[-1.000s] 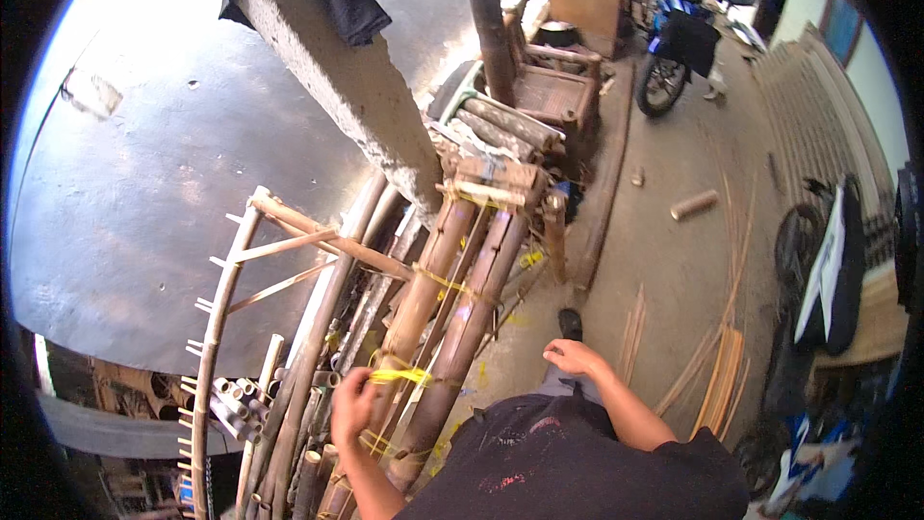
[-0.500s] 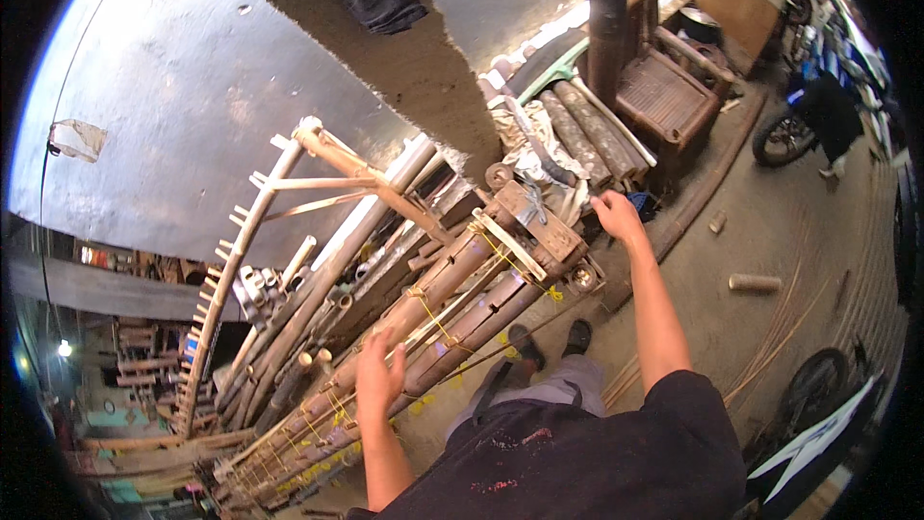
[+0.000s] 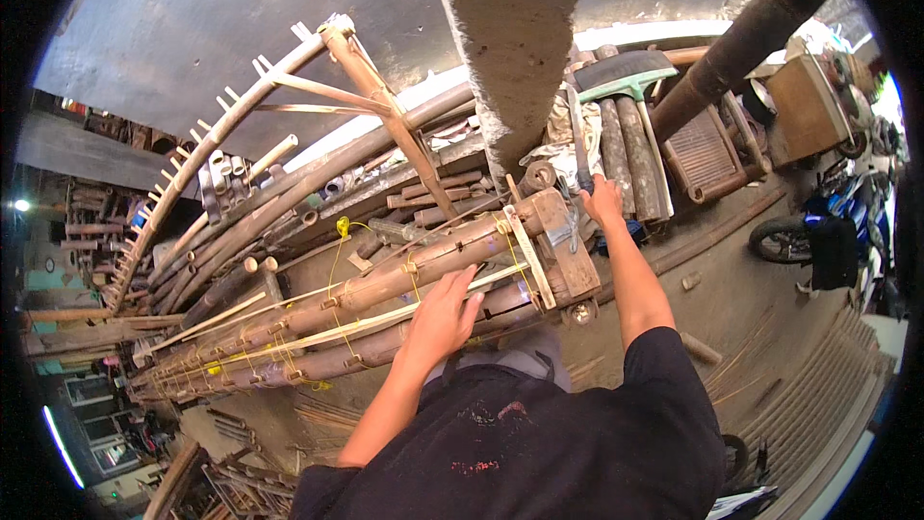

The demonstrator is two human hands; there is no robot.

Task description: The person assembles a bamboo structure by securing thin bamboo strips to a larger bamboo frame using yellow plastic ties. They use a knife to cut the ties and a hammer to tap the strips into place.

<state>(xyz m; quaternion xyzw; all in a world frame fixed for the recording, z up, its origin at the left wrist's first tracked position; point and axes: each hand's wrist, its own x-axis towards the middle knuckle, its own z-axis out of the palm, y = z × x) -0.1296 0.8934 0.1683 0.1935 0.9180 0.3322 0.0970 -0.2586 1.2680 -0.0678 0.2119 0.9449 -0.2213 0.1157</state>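
My right hand (image 3: 603,200) is closed around the dark handle of a long knife (image 3: 578,130), whose blade points away from me over crumpled pale cloth. Two bamboo poles (image 3: 385,283) with cut notches and yellow cord ties lie side by side in front of me. A thin pale strip (image 3: 385,325) runs between them. At their right end, a light crosspiece (image 3: 530,260) sits beside a thick wooden block (image 3: 568,243). Over the nearer pole hovers my left hand (image 3: 445,316), fingers stretched and thumb apart; whether it touches the pole I cannot tell.
A bamboo frame with pegs (image 3: 207,140) leans at the left, by piled bamboo poles (image 3: 260,207). Behind the block rises a rough concrete pillar (image 3: 505,48). A dark post (image 3: 746,39), a bamboo chair (image 3: 707,159) and a motorcycle (image 3: 833,221) stand at the right.
My right hand has reached forward and closed on the knife's handle. My left hand has shifted right along the poles. The whole view has turned.
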